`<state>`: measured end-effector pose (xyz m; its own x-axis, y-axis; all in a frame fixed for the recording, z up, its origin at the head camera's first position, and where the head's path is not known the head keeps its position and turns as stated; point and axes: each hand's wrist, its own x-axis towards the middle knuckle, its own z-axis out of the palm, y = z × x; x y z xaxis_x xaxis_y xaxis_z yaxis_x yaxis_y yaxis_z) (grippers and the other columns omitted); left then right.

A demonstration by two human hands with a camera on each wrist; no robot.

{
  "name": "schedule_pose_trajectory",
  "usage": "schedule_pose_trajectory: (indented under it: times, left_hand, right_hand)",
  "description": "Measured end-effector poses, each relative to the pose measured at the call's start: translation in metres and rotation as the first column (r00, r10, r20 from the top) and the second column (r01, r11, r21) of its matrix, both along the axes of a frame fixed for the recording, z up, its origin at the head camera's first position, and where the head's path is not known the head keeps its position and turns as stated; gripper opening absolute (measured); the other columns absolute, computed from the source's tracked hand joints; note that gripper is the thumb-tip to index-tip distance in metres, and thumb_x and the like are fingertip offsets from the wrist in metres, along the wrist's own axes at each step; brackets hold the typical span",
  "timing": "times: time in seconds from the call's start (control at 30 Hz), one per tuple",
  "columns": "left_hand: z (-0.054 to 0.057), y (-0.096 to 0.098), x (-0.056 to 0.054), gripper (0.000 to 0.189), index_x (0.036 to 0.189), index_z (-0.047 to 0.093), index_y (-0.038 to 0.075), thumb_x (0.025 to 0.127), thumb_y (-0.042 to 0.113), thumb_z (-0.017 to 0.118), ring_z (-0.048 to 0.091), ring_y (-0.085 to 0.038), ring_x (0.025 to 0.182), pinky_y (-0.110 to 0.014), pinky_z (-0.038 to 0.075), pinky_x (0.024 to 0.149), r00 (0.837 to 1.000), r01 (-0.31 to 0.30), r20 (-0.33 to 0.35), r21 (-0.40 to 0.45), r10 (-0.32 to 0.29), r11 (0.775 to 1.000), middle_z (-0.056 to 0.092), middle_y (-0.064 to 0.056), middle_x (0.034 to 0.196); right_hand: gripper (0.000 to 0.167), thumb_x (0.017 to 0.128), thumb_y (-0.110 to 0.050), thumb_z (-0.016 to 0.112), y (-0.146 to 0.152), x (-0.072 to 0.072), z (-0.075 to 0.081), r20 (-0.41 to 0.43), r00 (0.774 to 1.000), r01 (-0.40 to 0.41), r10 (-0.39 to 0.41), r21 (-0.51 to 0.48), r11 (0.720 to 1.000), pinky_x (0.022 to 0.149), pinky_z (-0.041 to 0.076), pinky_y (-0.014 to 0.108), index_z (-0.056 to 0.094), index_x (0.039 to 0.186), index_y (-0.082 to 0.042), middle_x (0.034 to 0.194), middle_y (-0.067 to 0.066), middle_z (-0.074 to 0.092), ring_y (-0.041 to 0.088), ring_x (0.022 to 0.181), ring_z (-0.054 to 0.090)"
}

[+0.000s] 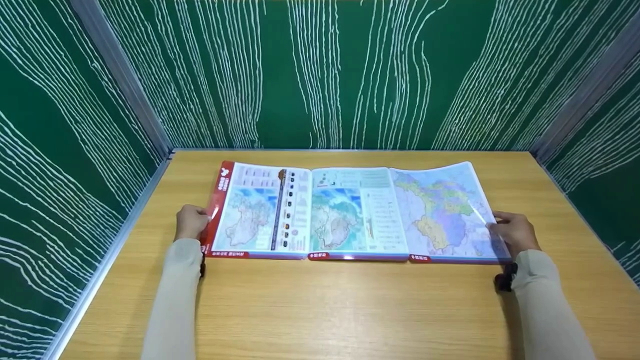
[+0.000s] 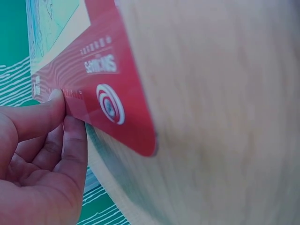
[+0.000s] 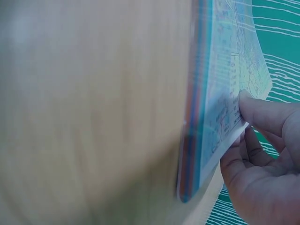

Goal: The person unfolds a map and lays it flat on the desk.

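A glossy folding map [image 1: 352,215] lies spread out in three panels, each printed with maps, the leftmost edged by a red strip. My left hand [image 1: 192,222] pinches that red edge [image 2: 117,89] between thumb and fingers, the thumb on top. At the opposite end, my right hand [image 1: 515,232] pinches the outer edge of the right panel [image 3: 220,93], thumb above and fingers beneath. Both outer panels tilt up a little toward the hands, and fold lines run between the panels.
The map is over a wooden table [image 1: 345,310]. Green walls [image 1: 275,75] with white wavy lines enclose the table at the back and sides, with grey posts [image 1: 122,75] at the corners. Dark wrist straps [image 1: 506,277] sit at the sleeve cuffs.
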<state>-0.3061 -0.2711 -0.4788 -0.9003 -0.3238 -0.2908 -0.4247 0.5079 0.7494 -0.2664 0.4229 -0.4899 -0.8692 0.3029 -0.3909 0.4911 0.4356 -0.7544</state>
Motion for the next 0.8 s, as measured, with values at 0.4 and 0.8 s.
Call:
schedule_pose_trajectory:
  times: [0.4,0.8]
  left_hand:
    - [-0.0025,0.0003,-0.0011,0.038,0.133,0.054,-0.004,0.096,0.007,0.051,0.061,-0.037,0.108,-0.052,0.051,0.093,1.000,-0.005,-0.002,0.022,0.005,1.000,0.058,-0.025,0.128]
    - [0.0024,0.0009,-0.0039,0.039,0.133,0.051,-0.002,0.096,0.006,0.051,0.057,-0.036,0.113,-0.052,0.049,0.096,0.998,-0.029,0.062,0.068,0.025,0.997,0.055,-0.024,0.131]
  right_hand:
    - [0.056,0.096,-0.009,0.050,0.0024,0.0011,0.0028,-0.052,0.997,-0.047,0.053,0.111,0.993,0.069,0.046,0.023,0.031,0.147,0.000,0.124,0.024,0.047,0.024,0.098,0.051]
    - [0.053,0.098,-0.012,0.048,0.0024,-0.0026,0.0045,0.003,1.000,-0.017,0.017,0.112,0.994,0.074,0.040,0.026,0.033,0.146,0.005,0.138,0.027,0.042,0.029,0.109,0.048]
